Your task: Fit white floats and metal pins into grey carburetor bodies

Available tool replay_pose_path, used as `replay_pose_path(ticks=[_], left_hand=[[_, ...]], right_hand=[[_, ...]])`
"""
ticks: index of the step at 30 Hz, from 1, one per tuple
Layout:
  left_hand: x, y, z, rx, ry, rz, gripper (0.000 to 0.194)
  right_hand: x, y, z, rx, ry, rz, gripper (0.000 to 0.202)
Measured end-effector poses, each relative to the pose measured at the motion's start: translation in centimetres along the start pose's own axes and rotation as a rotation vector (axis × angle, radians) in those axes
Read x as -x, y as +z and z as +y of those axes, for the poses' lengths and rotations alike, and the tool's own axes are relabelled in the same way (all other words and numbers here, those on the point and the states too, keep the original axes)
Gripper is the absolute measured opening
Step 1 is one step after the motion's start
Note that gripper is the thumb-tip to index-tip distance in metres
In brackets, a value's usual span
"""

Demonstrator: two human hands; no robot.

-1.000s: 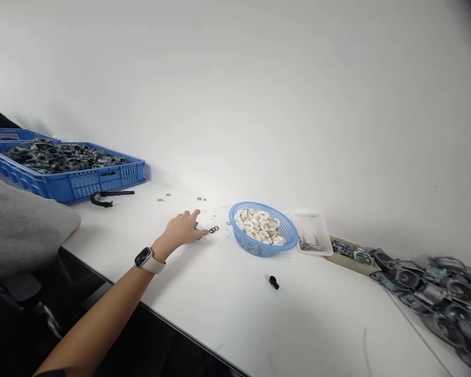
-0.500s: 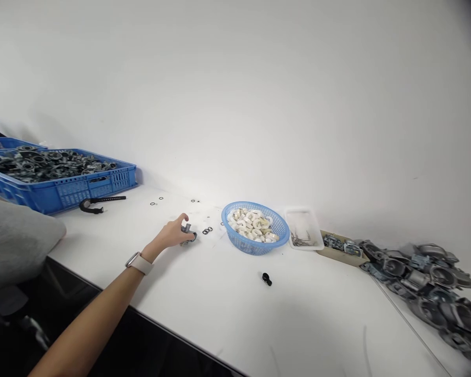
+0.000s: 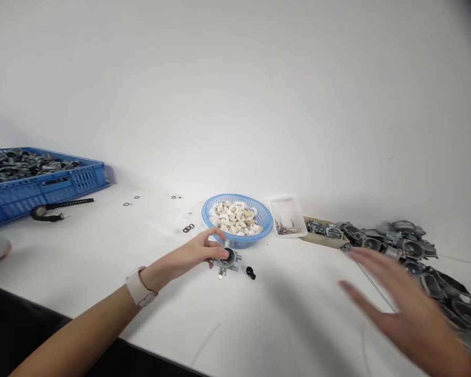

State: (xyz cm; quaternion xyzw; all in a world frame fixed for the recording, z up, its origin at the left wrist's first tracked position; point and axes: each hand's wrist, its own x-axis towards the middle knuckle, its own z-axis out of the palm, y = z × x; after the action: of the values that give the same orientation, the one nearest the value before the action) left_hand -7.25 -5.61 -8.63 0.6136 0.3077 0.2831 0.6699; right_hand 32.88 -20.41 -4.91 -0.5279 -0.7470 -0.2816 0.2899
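My left hand (image 3: pixel 198 253) grips a small grey metal casting (image 3: pixel 226 259) and holds it just above the white table (image 3: pixel 102 251), in front of the blue basket (image 3: pixel 255 213) of white rings. A small black part (image 3: pixel 250 273) lies just right of the casting. My right hand (image 3: pixel 396 303) is blurred at the lower right, fingers spread, holding nothing, close to the pile of grey metal castings (image 3: pixel 416 251). A watch sits on my left wrist (image 3: pixel 139 286).
A blue crate (image 3: pixel 43 186) of metal parts stands at the far left with a black strap (image 3: pixel 51 209) in front. Small black o-rings (image 3: pixel 188 228) lie on the table. A clear tray (image 3: pixel 284 222) of pins and a cardboard tray (image 3: pixel 322 230) sit right of the basket.
My left hand picked up the metal casting near the o-rings and carried it right, in front of the basket. My right hand has come into view. The view has turned right.
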Motion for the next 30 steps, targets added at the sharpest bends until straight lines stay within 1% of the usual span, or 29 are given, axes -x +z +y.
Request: replay_pose_path(ticks=[2,3,5,7,10,12,15,18,21,23,26,27,28,29,30], left_hand=[[-1.7,2.7,-0.7,0.123,-0.049,-0.093,0.046],[-2.5,3.7,-1.1,0.178,-0.075,-0.132,0.045],[-3.8,5.3,-1.7,0.271,-0.125,-0.194,0.044],[-4.5,6.1,-2.2,0.342,-0.173,-0.24,0.043],[-4.9,6.4,-2.8,0.418,-0.242,-0.28,0.044],[-4.8,6.4,-3.0,0.457,-0.29,-0.281,0.045],[-4.5,6.5,-3.0,0.489,-0.36,-0.259,0.044],[-4.2,6.5,-3.0,0.475,-0.378,-0.275,0.043],[-4.2,6.2,-3.2,0.457,-0.355,-0.325,0.042],[-4.0,6.0,-3.3,0.448,-0.327,-0.361,0.041],[-3.6,5.8,-2.8,0.397,-0.254,-0.431,0.051],[-3.3,5.7,-2.5,0.35,-0.228,-0.438,0.058],[-3.0,5.6,-2.2,0.28,-0.196,-0.421,0.064],[-2.8,5.5,-1.9,0.185,-0.15,-0.373,0.068],[-2.5,5.4,-1.6,0.07,-0.09,-0.302,0.07]], right_hand=[[-1.0,2.4,-4.0,-0.044,-0.269,-0.08,0.05],[-1.4,3.5,-5.8,-0.052,-0.384,-0.116,0.052],[-1.8,5.3,-8.2,-0.069,-0.504,-0.121,0.056],[-1.7,6.8,-8.9,-0.091,-0.551,-0.089,0.06],[-1.1,8.3,-8.0,-0.122,-0.579,-0.058,0.062],[-0.9,8.8,-7.3,-0.144,-0.591,-0.052,0.059],[-1.2,8.7,-7.3,-0.171,-0.608,-0.047,0.051],[-2.1,8.1,-8.2,-0.186,-0.631,-0.042,0.046],[-3.1,7.5,-8.9,-0.179,-0.65,-0.042,0.042],[-3.6,7.2,-9.1,-0.183,-0.667,-0.056,0.042],[-3.7,6.8,-8.7,-0.21,-0.687,-0.068,0.045],[-3.5,6.7,-8.6,-0.226,-0.661,-0.058,0.05],[-3.3,6.7,-8.6,-0.248,-0.605,-0.048,0.056],[-2.9,6.7,-8.6,-0.28,-0.516,-0.038,0.063],[-2.5,6.8,-8.8,-0.324,-0.4,-0.035,0.068]])
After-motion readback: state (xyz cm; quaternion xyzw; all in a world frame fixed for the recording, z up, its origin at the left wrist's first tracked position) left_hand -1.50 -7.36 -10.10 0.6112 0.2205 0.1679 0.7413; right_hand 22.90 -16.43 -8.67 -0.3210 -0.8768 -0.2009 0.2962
